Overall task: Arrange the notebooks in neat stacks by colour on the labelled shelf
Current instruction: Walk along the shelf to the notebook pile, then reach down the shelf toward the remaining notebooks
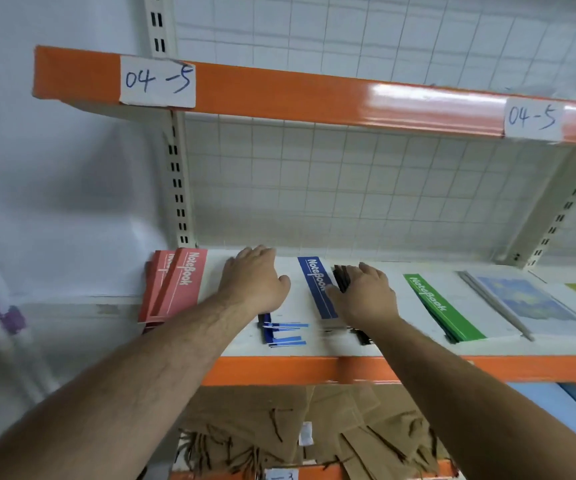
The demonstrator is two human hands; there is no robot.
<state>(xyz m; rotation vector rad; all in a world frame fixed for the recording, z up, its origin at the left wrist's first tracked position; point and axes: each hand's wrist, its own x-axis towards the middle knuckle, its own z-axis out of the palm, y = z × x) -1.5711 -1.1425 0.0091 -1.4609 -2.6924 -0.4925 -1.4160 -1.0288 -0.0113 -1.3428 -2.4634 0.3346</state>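
Together we lay both hands palm down on the shelf (317,349). Our left hand (253,282) rests with straight fingers on a fanned stack of blue-edged notebooks (285,336), gripping nothing. Our right hand (366,296) presses spread fingers on the black spiral binding of the blue notebook stack (316,289), thumb on its cover. Red notebooks (179,285) lie askew at the left, with a green notebook (435,306) and a pale blue one (529,303) at the right. Above, an orange rail (314,98) carries paper labels (157,81) reading 04-5.
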